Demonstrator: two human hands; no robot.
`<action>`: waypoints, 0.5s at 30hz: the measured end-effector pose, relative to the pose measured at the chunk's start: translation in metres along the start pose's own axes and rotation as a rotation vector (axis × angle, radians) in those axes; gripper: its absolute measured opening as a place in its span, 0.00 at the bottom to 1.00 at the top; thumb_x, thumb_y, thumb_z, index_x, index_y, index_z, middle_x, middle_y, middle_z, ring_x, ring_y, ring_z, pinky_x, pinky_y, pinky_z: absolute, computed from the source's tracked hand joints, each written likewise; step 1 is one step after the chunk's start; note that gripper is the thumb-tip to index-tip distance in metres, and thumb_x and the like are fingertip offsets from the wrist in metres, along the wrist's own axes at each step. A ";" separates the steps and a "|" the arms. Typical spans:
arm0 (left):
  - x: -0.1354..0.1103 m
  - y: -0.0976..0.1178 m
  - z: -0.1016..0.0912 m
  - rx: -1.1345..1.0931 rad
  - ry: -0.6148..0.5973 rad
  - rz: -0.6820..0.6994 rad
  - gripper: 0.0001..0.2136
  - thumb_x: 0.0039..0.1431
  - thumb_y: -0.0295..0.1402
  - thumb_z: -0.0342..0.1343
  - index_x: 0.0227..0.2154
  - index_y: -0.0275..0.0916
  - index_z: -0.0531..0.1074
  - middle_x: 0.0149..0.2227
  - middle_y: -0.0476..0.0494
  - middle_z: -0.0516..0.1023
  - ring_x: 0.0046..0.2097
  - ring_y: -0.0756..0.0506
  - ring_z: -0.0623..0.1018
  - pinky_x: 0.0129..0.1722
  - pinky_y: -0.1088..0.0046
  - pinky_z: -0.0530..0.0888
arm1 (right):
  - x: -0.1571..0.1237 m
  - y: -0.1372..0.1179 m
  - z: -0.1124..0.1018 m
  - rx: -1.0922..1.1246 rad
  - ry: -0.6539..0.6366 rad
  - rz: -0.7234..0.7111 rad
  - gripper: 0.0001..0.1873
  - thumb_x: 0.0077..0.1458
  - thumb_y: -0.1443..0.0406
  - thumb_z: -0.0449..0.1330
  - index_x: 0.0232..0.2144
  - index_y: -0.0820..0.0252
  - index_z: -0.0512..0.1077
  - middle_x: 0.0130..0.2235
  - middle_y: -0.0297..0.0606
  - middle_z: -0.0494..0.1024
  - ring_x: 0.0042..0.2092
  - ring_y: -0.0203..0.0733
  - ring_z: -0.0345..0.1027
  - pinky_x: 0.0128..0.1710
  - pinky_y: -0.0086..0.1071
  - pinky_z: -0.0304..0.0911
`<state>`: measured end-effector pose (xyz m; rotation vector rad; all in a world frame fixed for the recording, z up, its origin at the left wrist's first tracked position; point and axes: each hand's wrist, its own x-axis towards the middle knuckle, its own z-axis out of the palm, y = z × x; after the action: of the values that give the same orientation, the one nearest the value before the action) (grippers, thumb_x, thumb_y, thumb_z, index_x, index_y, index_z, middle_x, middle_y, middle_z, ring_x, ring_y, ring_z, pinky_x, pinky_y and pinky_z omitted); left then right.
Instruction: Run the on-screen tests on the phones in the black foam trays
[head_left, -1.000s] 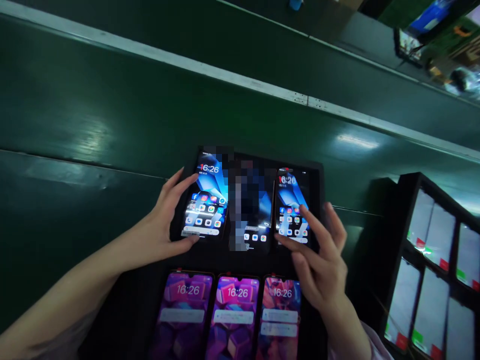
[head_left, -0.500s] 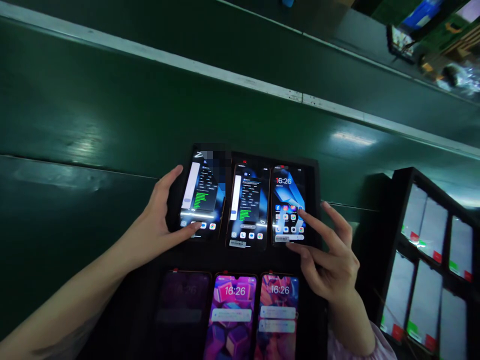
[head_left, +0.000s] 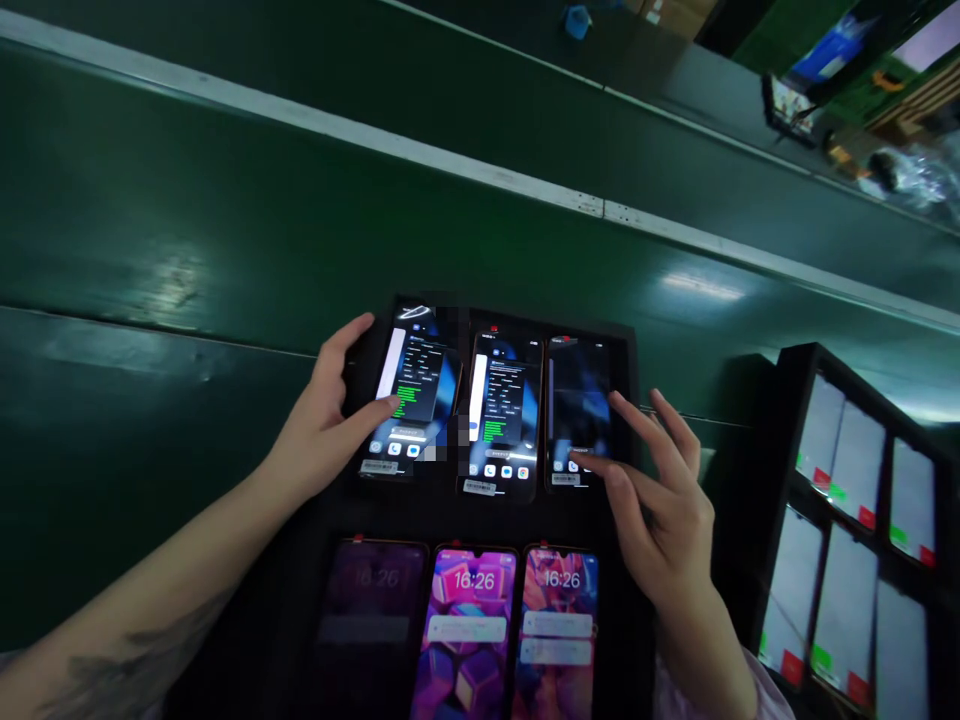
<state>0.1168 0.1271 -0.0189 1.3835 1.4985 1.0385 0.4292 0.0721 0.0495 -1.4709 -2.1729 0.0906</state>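
Note:
A black tray (head_left: 442,515) holds phones in two rows in front of me. My left hand (head_left: 322,420) is at its left side, fingers apart, with the thumb over the screen of the upper left phone (head_left: 420,385). That phone shows a card with green text and looks slightly tilted. The upper middle phone (head_left: 506,400) shows a similar card. My right hand (head_left: 664,500) has its fingers spread, one fingertip at the lower screen of the upper right phone (head_left: 581,400), which looks dark with a row of icons. Whether this fingertip touches the glass I cannot tell.
In the lower row are a dimmed phone (head_left: 371,610) and two lit phones (head_left: 469,650) reading 16:26. At right stands another black tray (head_left: 795,400) with several white-screened phones. A pale strip (head_left: 487,175) crosses the green table (head_left: 247,220). Assorted items lie far right.
The upper right phone's screen has gone from a home screen with app icons to a darker view. My left thumb has moved up the left phone's screen; my right fingertip has risen slightly.

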 end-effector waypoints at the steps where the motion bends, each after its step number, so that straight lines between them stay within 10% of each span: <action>1: 0.004 -0.001 0.000 0.006 0.003 0.015 0.37 0.61 0.50 0.62 0.69 0.43 0.59 0.72 0.36 0.60 0.73 0.30 0.59 0.73 0.42 0.59 | 0.005 -0.005 0.000 0.004 -0.012 -0.011 0.17 0.68 0.69 0.55 0.45 0.51 0.83 0.66 0.39 0.73 0.72 0.59 0.57 0.66 0.59 0.66; 10: 0.028 0.000 0.000 0.143 -0.006 0.019 0.43 0.54 0.49 0.64 0.69 0.38 0.57 0.70 0.27 0.61 0.69 0.26 0.65 0.70 0.36 0.60 | 0.035 -0.028 0.045 -0.036 -0.159 -0.172 0.15 0.70 0.63 0.55 0.52 0.53 0.79 0.72 0.46 0.62 0.77 0.68 0.41 0.67 0.73 0.58; 15: 0.026 0.002 0.001 0.363 -0.006 0.142 0.53 0.44 0.52 0.72 0.70 0.40 0.55 0.70 0.29 0.58 0.73 0.24 0.57 0.72 0.35 0.56 | 0.032 -0.016 0.040 -0.075 -0.002 -0.058 0.14 0.69 0.66 0.56 0.42 0.56 0.83 0.65 0.43 0.73 0.74 0.66 0.50 0.65 0.66 0.66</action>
<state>0.1172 0.1532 -0.0181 1.7647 1.6614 0.8730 0.3888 0.1025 0.0318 -1.4473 -2.2405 -0.0091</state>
